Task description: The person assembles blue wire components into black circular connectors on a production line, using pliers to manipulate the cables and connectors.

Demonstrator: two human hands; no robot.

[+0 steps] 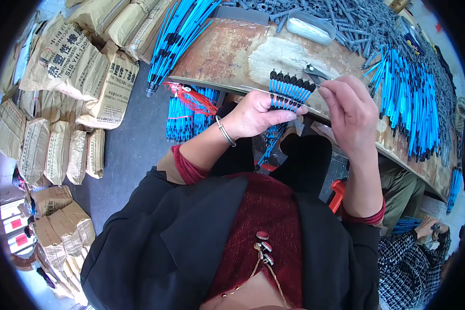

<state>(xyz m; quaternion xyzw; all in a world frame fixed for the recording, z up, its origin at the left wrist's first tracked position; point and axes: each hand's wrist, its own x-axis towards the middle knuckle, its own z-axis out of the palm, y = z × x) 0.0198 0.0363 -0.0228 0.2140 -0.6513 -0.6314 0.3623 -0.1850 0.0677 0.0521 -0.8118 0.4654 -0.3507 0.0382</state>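
My left hand (253, 117) is closed around a bundle of thin blue rods with black ends (290, 92), fanned side by side in a row above the near table edge. Black caps stick up along the top of the row. Just right of the bundle, my right hand (352, 111) is closed, thumb and fingertips pinched together by the last rod. A thin pale strand seems to cross the rods; whether the pinch holds it, I cannot make out. Behind the bundle, a small dark hand tool (315, 71) lies on the wooden table (227, 49).
Grey plastic parts (346, 26) are heaped at the back around a clear tray (310, 28). Blue rods (411, 98) pile up at right; more (173, 44) lie at left. Red strands (194, 99) hang below the edge. Paper sacks (67, 67) line the left. Someone in checked clothing (411, 268) is at lower right.
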